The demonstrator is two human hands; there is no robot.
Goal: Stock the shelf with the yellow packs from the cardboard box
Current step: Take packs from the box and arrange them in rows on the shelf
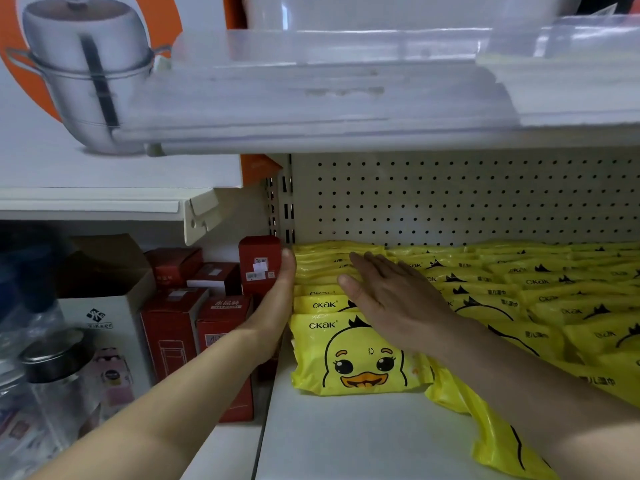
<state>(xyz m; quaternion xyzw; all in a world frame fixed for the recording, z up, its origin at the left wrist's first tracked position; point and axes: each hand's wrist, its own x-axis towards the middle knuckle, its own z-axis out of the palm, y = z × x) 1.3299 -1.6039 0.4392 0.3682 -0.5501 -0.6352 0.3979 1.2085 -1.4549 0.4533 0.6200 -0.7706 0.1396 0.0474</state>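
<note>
Yellow packs with a duck face lie in overlapping rows on the white shelf (pixel 346 431). The leftmost row (pixel 322 271) runs from the pegboard back wall to a front pack (pixel 360 358). My left hand (pixel 277 306) presses flat against the left side of that row, fingers straight. My right hand (pixel 391 292) lies flat on top of the same row, fingers apart, holding nothing. One more yellow pack (pixel 485 427) sits askew under my right forearm near the shelf's front. The cardboard box is out of sight.
Red boxes (pixel 221 327) stand on the neighbouring shelf to the left, one tall red box (pixel 259 261) right beside my left hand. A white carton (pixel 104 320) and jars stand further left. An upper shelf (pixel 311 109) overhangs. More yellow rows (pixel 554 289) fill the right.
</note>
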